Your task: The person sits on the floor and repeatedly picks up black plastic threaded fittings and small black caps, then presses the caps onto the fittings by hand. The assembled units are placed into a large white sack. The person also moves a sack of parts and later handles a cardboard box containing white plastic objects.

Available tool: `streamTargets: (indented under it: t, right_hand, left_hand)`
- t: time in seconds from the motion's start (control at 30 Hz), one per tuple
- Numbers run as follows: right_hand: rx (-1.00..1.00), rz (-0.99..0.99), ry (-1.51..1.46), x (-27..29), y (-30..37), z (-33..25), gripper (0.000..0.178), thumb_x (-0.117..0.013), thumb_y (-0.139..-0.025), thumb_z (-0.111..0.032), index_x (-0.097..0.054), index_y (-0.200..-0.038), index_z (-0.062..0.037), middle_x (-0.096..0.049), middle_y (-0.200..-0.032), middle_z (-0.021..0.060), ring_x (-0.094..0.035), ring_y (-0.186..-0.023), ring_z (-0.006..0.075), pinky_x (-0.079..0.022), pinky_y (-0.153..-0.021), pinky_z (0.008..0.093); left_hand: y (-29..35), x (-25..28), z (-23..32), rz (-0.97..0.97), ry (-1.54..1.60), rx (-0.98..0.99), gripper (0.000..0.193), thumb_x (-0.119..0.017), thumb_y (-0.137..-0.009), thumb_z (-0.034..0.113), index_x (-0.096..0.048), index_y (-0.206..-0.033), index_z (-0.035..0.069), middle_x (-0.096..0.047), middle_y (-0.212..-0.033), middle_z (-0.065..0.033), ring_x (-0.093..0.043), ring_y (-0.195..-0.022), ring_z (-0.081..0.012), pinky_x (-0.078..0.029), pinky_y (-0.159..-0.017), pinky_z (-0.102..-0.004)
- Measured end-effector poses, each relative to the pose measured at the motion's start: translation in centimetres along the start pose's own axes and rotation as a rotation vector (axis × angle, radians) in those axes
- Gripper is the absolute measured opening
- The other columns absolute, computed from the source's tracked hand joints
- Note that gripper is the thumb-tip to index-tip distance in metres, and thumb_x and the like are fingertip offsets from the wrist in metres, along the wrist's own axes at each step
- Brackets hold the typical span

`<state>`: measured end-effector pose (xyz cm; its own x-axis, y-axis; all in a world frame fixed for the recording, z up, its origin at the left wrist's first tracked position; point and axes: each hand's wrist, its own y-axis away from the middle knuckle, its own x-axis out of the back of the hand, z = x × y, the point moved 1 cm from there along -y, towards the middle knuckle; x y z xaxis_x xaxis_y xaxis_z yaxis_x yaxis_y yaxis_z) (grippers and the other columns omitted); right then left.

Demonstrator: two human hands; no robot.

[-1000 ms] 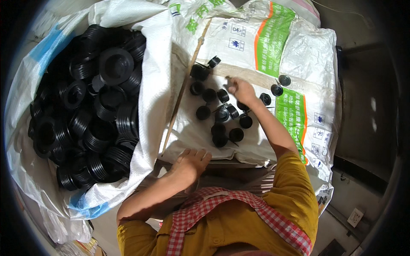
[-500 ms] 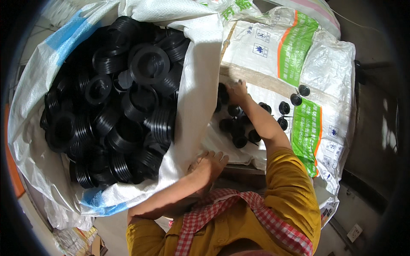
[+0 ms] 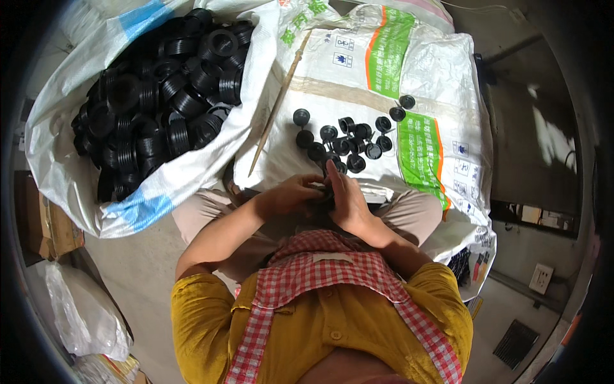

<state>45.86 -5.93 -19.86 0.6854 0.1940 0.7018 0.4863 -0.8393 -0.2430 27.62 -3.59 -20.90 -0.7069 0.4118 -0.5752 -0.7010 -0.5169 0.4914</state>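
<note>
My two hands meet in front of my apron, at the near edge of the covered work surface. My left hand [image 3: 295, 193] has its fingers curled round a dark plastic piece [image 3: 325, 195], mostly hidden between the hands. Against the piece's other side presses my right hand [image 3: 348, 203], its fingers fairly straight and together. Just beyond my fingertips lies a loose group of small black plastic caps [image 3: 355, 162]. A couple more caps [image 3: 407, 102] sit apart, by the green stripe.
A white woven sack [image 3: 256, 96] at the left holds many larger black threaded rings [image 3: 190, 102]. Beside it a thin wooden stick [image 3: 276, 109] lies on the white printed sacks [image 3: 320, 57] spread over the surface. A plastic bag [image 3: 86, 313] rests on the floor, lower left.
My right hand has drawn back from the caps, and my left has left the sack's edge; they now meet round a dark piece. The view has shifted, showing more of my body.
</note>
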Motion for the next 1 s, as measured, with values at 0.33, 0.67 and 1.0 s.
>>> streamTargets:
  t: [0.33,0.67,1.0]
  right_hand:
    - [-0.020,-0.291,-0.411,3.1,4.6,-2.8,0.031,-0.071,-0.066,-0.010,-0.058,-0.092,-0.0016,-0.060,-0.094,0.0140,-0.057,-0.092,0.0333,-0.043,-0.082,0.0395]
    - [-0.206,-0.660,-0.214,4.6,4.4,-4.6,0.025,-0.064,-0.077,-0.023,-0.057,-0.082,0.0000,-0.059,-0.086,0.0154,-0.056,-0.083,0.0318,-0.043,-0.073,0.0401]
    - [-0.481,-0.262,-1.274,7.1,5.9,0.1,0.033,-0.051,-0.093,-0.031,-0.064,-0.092,-0.0011,-0.062,-0.090,0.0077,-0.056,-0.083,0.0158,-0.045,-0.078,0.0288]
  left_hand:
    - [4.6,-3.5,-5.0,0.033,-0.402,-0.336,0.040,-0.055,-0.073,-0.007,-0.056,-0.112,-0.002,-0.061,-0.107,-0.0087,-0.057,-0.095,-0.0135,-0.047,-0.084,-0.0280]
    - [6.9,-6.1,-2.4,0.060,-1.224,-0.716,0.026,-0.065,-0.074,0.008,-0.060,-0.099,0.002,-0.062,-0.102,-0.0098,-0.061,-0.090,-0.0212,-0.051,-0.077,-0.0323]
    - [10.4,-7.3,2.0,0.269,0.181,-0.669,0.037,-0.058,-0.079,0.004,-0.055,-0.114,-0.003,-0.062,-0.110,-0.0163,-0.060,-0.104,-0.0218,-0.047,-0.091,-0.0332]
